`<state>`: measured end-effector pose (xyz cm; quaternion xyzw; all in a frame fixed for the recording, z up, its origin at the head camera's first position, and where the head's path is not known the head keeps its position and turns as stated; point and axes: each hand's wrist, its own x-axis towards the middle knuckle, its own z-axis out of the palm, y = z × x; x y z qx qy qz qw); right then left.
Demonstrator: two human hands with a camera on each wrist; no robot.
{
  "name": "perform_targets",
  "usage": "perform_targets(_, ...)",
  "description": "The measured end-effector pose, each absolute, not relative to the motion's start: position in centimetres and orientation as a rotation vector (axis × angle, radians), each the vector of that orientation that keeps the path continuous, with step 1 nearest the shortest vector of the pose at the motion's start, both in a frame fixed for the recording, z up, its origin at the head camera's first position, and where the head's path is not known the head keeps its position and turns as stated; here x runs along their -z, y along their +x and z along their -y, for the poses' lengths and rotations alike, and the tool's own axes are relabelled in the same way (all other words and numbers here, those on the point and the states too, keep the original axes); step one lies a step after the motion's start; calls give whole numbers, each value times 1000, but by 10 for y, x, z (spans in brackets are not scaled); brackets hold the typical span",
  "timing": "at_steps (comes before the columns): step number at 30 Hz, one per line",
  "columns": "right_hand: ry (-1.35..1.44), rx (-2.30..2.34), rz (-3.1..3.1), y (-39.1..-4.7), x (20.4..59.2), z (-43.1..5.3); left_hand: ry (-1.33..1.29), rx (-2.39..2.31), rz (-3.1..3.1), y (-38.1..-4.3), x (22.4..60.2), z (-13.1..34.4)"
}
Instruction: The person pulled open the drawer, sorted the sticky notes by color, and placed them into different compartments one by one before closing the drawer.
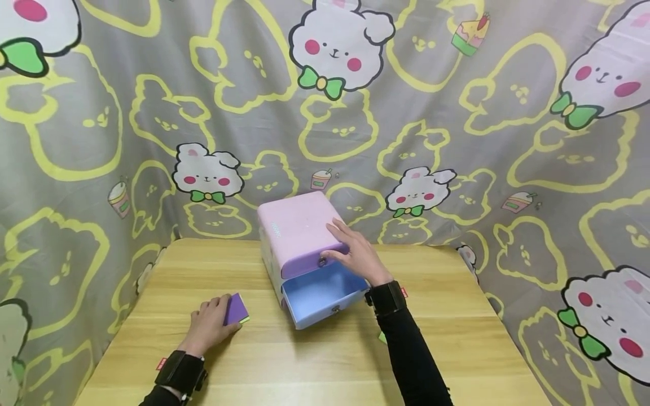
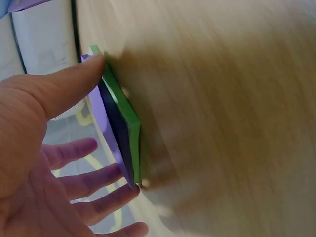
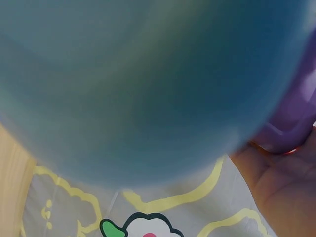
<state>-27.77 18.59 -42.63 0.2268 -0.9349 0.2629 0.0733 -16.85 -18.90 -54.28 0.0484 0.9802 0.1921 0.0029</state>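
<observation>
My left hand (image 1: 208, 324) grips a flat square stack of purple and green pads (image 1: 236, 310) at the table's left. In the left wrist view, the thumb is on one edge of the purple and green stack (image 2: 116, 111) and fingertips touch the other end; a dark layer shows between the colours. My right hand (image 1: 358, 254) rests on the small drawer cabinet (image 1: 302, 223), fingers on its pink top and thumb by the knob (image 1: 322, 261) of the closed purple drawer. Below, a blue drawer (image 1: 325, 293) is pulled out. Its blurred blue surface (image 3: 148, 98) fills much of the right wrist view.
A small green piece (image 1: 382, 337) lies on the wooden table (image 1: 304, 366), partly hidden by the right forearm. Grey curtains (image 1: 345, 129) with cartoon prints surround the back and sides. The cabinet stands near the table's back edge.
</observation>
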Motion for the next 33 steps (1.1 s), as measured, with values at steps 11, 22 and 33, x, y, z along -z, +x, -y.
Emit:
perform_targets(11,668,-817,2817,-275,427,-188,231,-626,-3230,-171,553,188)
perform_targets(22,688,-807,2808,-278,427,-185,309,-606,-3377,-172,549,190)
perform_targets(33,694,-809,2798,-278,427,-187,228,-750,-3297,-167,542,193)
